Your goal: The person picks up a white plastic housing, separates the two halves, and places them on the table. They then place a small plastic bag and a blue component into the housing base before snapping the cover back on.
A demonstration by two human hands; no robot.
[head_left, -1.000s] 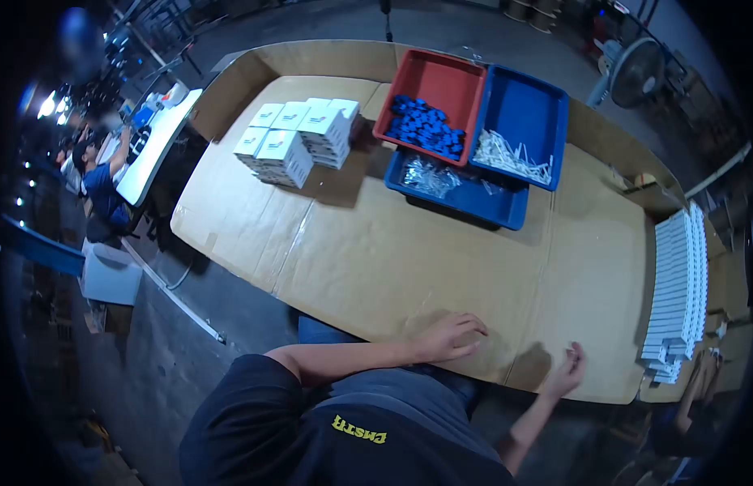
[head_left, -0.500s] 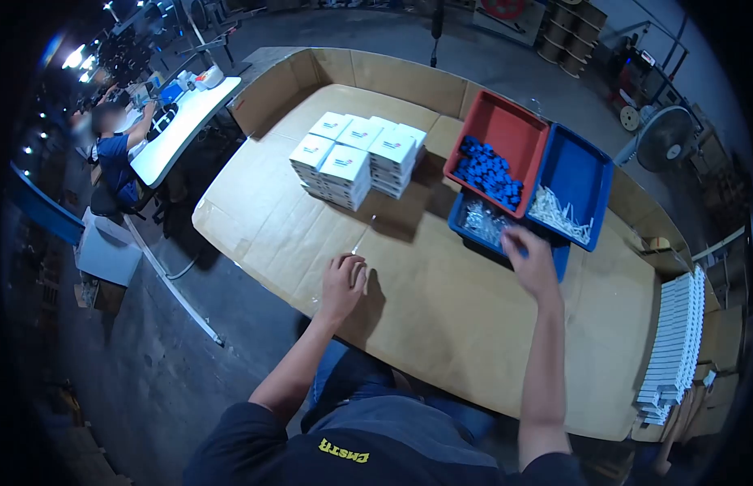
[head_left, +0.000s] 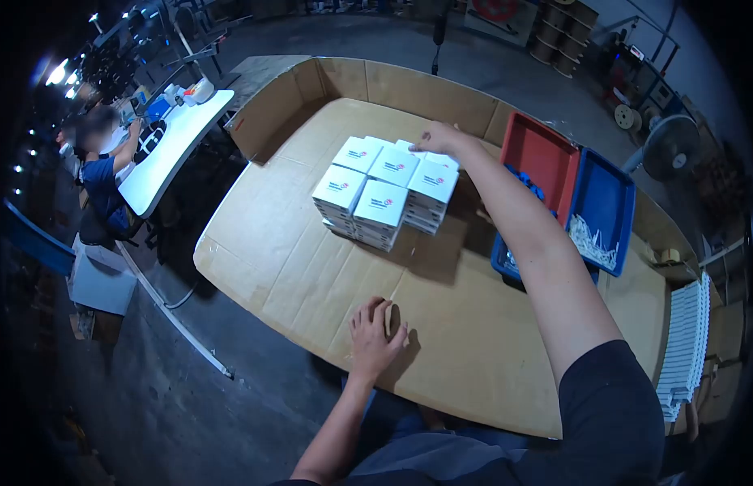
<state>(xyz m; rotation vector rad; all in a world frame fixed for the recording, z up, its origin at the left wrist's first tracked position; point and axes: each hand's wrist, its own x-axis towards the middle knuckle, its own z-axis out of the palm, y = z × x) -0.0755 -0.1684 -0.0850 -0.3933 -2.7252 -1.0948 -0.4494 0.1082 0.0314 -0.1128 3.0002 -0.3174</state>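
Right hand (head_left: 441, 139) now beyond the lower blue tray (head_left: 499, 253) it hovered over earlier, fingers at the far white boxes (head_left: 392, 170), pinching or not impossible to tell, left fingers (head_left: 366, 314) loosely spread over the desk (head_left: 263, 267), boxes ahead of them, right forearm partly hiding the red tray (head_left: 546, 150).

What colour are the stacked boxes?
The boxes are white, with small dark and red marks on top, best seen in the head view.

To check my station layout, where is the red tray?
In the head view, the red tray is right of the white boxes, directly left of a blue tray.
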